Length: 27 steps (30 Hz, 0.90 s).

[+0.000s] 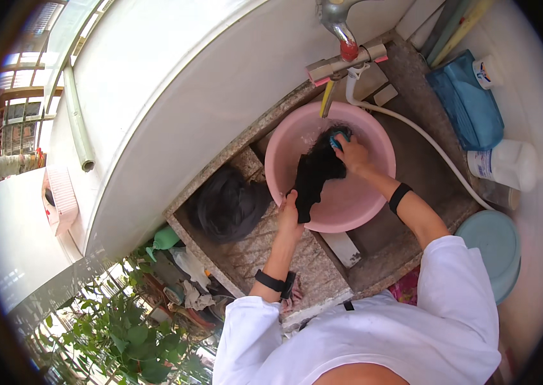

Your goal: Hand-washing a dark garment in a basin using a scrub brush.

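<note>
- Laundry is being handled at a stone wash surface (284, 253) seen from above; a pink plastic basin (374, 147) stands on it, just below a metal tap (335, 19).
- A black garment (316, 173) lies wet inside the basin, draped from its far middle toward its near left rim.
- The left hand (288, 215) is closed on the near end of the black garment at the basin's near left rim; its grip is clenched around the cloth.
- The right hand (351, 154) is pressed on the far end of the garment, and a teal scrubbing brush (339, 138) is held in its closed grip, bristles against the cloth.
- A black band is worn on each forearm, and white sleeves enter from the near edge.
- A second dark bundle of cloth (229, 205) rests on the surface just left of the basin, apart from both hands.
- A white hose (425, 138) runs from the tap along the right of the basin.
- On the right, well apart from the basin, a blue pouch (467, 102), a white bottle (505, 163) and a pale blue lid (496, 247) are seen.
- Green plants (124, 333) show at the near left, below the surface.
</note>
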Each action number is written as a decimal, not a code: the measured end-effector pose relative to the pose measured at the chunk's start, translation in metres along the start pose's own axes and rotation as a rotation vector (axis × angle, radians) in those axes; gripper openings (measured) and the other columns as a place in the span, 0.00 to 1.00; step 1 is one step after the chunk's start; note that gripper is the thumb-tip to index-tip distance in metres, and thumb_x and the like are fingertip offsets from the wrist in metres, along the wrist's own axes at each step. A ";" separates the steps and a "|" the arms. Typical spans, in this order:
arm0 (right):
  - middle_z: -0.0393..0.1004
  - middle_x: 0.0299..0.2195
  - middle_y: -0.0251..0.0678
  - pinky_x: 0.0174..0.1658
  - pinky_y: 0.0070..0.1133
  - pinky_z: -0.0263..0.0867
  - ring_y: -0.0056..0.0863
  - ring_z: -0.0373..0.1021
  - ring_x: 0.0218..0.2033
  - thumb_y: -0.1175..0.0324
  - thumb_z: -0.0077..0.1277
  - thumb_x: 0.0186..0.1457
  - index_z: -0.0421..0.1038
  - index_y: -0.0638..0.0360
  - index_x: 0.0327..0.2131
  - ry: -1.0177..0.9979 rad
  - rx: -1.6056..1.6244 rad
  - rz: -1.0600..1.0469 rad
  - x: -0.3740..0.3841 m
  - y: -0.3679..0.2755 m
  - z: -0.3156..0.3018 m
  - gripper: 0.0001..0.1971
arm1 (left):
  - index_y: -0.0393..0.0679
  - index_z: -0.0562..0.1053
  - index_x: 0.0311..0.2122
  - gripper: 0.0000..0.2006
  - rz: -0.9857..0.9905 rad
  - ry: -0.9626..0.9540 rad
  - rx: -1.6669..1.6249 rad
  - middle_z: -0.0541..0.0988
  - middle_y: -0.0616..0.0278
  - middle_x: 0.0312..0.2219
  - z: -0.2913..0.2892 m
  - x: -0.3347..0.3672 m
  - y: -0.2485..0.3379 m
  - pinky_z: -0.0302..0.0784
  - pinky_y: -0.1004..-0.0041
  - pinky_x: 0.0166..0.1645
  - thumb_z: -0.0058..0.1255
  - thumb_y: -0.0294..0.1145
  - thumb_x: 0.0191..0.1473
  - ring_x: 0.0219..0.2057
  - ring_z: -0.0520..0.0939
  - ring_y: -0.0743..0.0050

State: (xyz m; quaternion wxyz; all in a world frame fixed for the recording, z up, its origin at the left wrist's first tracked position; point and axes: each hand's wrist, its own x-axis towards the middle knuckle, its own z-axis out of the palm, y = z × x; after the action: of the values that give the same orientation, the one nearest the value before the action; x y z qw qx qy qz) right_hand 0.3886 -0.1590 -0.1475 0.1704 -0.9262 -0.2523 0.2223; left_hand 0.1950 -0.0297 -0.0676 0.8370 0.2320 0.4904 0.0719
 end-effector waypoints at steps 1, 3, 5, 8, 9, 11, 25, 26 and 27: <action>0.66 0.37 0.51 0.36 0.35 0.66 0.47 0.69 0.34 0.58 0.48 0.51 0.61 0.48 0.43 -0.041 0.108 0.131 -0.001 -0.005 0.000 0.16 | 0.36 0.67 0.44 0.14 -0.067 0.013 0.009 0.75 0.58 0.38 -0.014 0.008 -0.005 0.75 0.69 0.44 0.43 0.32 0.55 0.39 0.77 0.65; 0.66 0.39 0.52 0.38 0.36 0.64 0.49 0.68 0.36 0.58 0.46 0.52 0.59 0.51 0.44 0.026 0.351 0.245 -0.005 0.017 0.012 0.17 | 0.35 0.67 0.42 0.13 -0.149 -0.002 0.014 0.75 0.58 0.37 -0.017 0.030 -0.021 0.76 0.69 0.42 0.43 0.31 0.54 0.37 0.78 0.64; 0.66 0.42 0.53 0.40 0.37 0.63 0.52 0.67 0.38 0.58 0.45 0.53 0.58 0.54 0.45 0.087 0.593 0.357 -0.012 0.031 0.025 0.19 | 0.35 0.68 0.39 0.12 -0.467 0.057 0.130 0.75 0.59 0.32 -0.006 0.050 -0.033 0.78 0.70 0.35 0.44 0.32 0.53 0.34 0.78 0.65; 0.66 0.40 0.53 0.41 0.34 0.62 0.51 0.67 0.39 0.60 0.41 0.55 0.56 0.55 0.46 0.030 0.740 0.367 -0.027 0.029 0.023 0.18 | 0.39 0.67 0.39 0.12 -0.585 0.118 -0.079 0.74 0.61 0.28 0.015 0.066 -0.042 0.76 0.70 0.27 0.47 0.35 0.52 0.29 0.78 0.67; 0.66 0.40 0.52 0.41 0.34 0.62 0.51 0.67 0.39 0.61 0.42 0.55 0.56 0.55 0.46 0.030 0.616 0.396 -0.028 0.019 0.014 0.18 | 0.39 0.67 0.39 0.12 -0.582 0.121 -0.084 0.74 0.61 0.28 0.013 0.065 -0.037 0.76 0.70 0.27 0.47 0.35 0.52 0.29 0.78 0.67; 0.66 0.40 0.52 0.41 0.34 0.62 0.51 0.67 0.39 0.61 0.43 0.54 0.56 0.54 0.46 0.040 0.488 0.439 -0.041 -0.010 -0.005 0.17 | 0.43 0.67 0.37 0.10 -0.556 0.021 -0.026 0.73 0.64 0.24 0.015 0.059 -0.025 0.71 0.72 0.20 0.47 0.37 0.53 0.22 0.75 0.71; 0.65 0.34 0.52 0.35 0.33 0.67 0.47 0.69 0.33 0.60 0.50 0.50 0.58 0.49 0.43 0.043 0.152 0.246 -0.006 0.008 0.011 0.18 | 0.39 0.68 0.41 0.12 -0.034 -0.016 0.165 0.75 0.63 0.27 0.044 -0.030 0.075 0.68 0.77 0.25 0.46 0.34 0.54 0.24 0.74 0.76; 0.65 0.34 0.52 0.35 0.33 0.67 0.47 0.69 0.33 0.60 0.50 0.50 0.58 0.49 0.43 0.043 0.148 0.243 -0.010 0.010 0.014 0.18 | 0.37 0.68 0.42 0.13 0.070 -0.028 0.251 0.76 0.63 0.28 0.054 -0.028 0.078 0.70 0.76 0.28 0.46 0.34 0.54 0.26 0.75 0.75; 0.66 0.35 0.51 0.38 0.32 0.66 0.46 0.69 0.34 0.58 0.51 0.49 0.56 0.52 0.43 0.065 0.415 0.332 -0.013 0.014 0.017 0.20 | 0.36 0.67 0.43 0.15 0.206 -0.081 0.412 0.76 0.62 0.29 0.061 -0.019 0.081 0.70 0.74 0.30 0.45 0.35 0.54 0.28 0.76 0.74</action>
State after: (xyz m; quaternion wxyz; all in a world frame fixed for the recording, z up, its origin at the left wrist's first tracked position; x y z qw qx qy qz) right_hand 0.3757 -0.1745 -0.1632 0.3259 -0.9068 -0.0403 0.2643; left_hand 0.2456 0.0161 0.0098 0.7791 0.4496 0.4345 0.0460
